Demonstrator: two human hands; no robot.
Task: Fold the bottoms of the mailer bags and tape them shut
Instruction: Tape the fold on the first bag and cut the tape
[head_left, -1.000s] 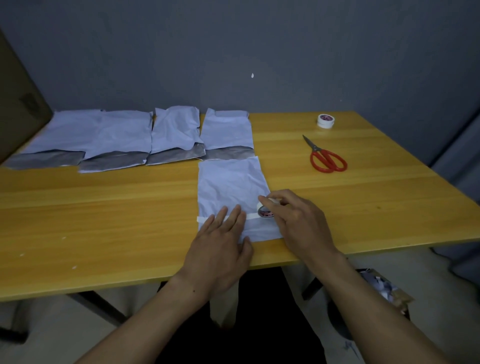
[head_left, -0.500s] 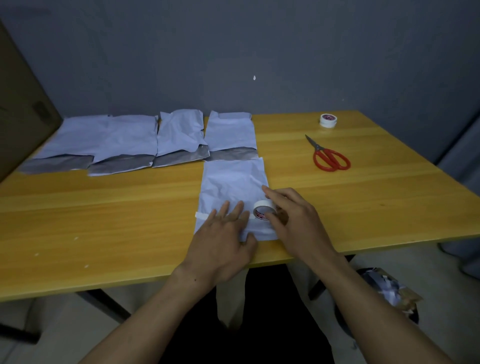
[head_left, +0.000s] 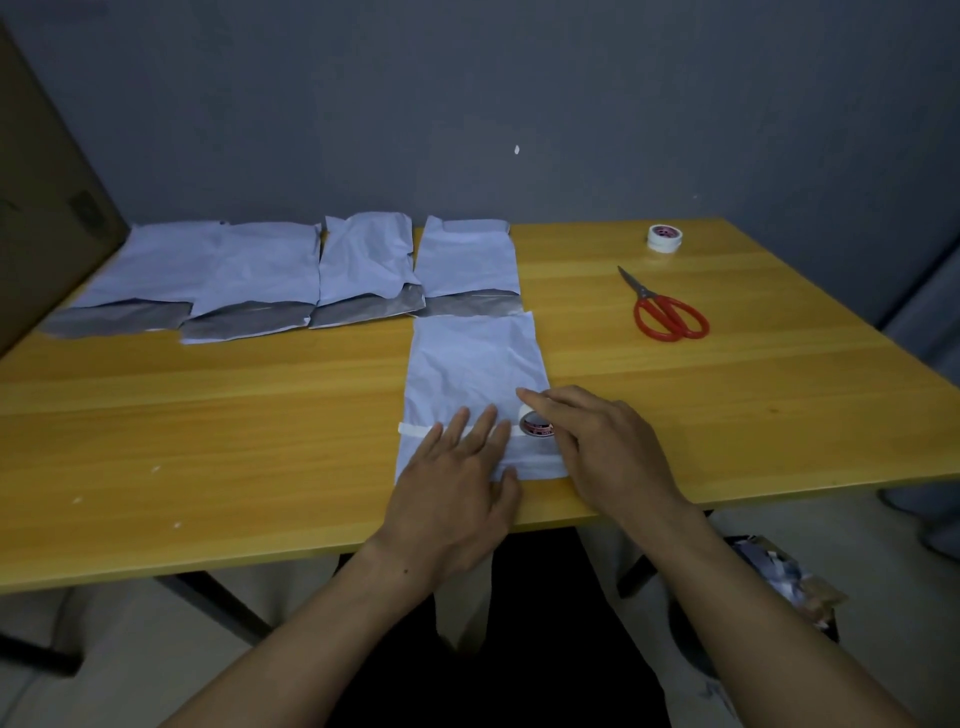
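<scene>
A white mailer bag lies at the table's near edge, its bottom folded up. A strip of white tape runs across the fold from the bag's left edge. My left hand presses flat on the fold and the tape with straight fingers. My right hand grips a tape roll that stands on the bag beside the left fingertips. Several more mailer bags lie in a row at the back, grey flaps toward me.
Red-handled scissors and a second tape roll lie at the back right of the wooden table. A cardboard box leans at the far left. A bin with scraps stands on the floor at the right.
My right hand has drawn the tape roll slightly left, closer to my left fingertips. The left hand keeps pressing on the fold.
</scene>
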